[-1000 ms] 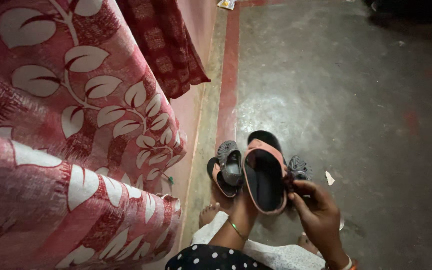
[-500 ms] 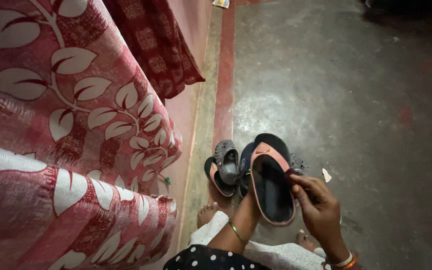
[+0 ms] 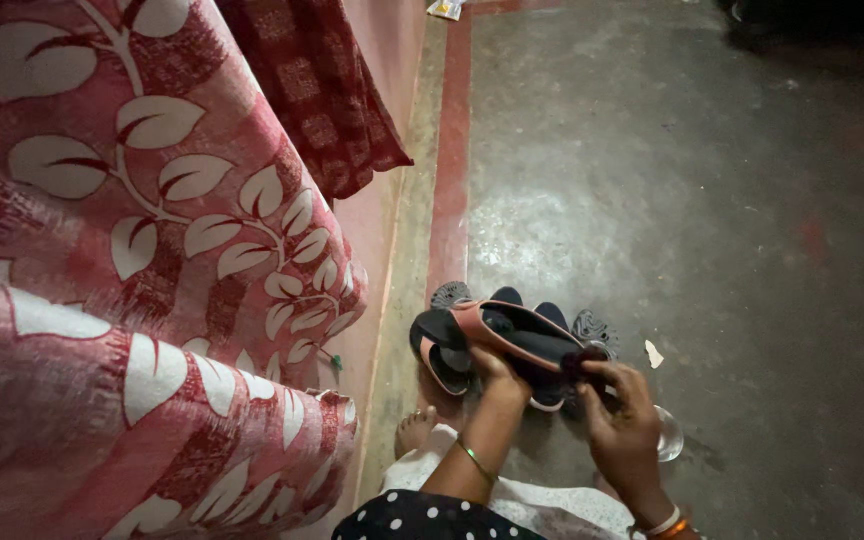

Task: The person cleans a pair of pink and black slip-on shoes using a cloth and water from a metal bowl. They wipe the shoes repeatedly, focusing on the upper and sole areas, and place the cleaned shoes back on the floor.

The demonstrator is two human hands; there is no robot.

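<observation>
Low in the head view, both my hands hold a black slipper [image 3: 522,335] with a pink edge, tilted on its side above the floor. My left hand [image 3: 497,372] grips it from underneath near the middle. My right hand [image 3: 620,420] pinches its right end with the fingertips. Under and behind it lie other slippers: a black one with a pink rim [image 3: 439,350] on the left, and grey-soled ones [image 3: 594,328] on the right. A thin bangle is on my left wrist, and bangles are on my right wrist.
A red cloth with white leaves [image 3: 142,300] fills the left side. A dark red checked cloth [image 3: 317,90] hangs behind it. The grey concrete floor [image 3: 712,200] has a red stripe [image 3: 450,200] along the pink wall. My bare toes [image 3: 414,432] show below. A scrap [image 3: 654,353] lies right.
The held slipper has turned from facing up, sole side open to me, to lying on its edge and pointing right. My right hand has moved to its right end.
</observation>
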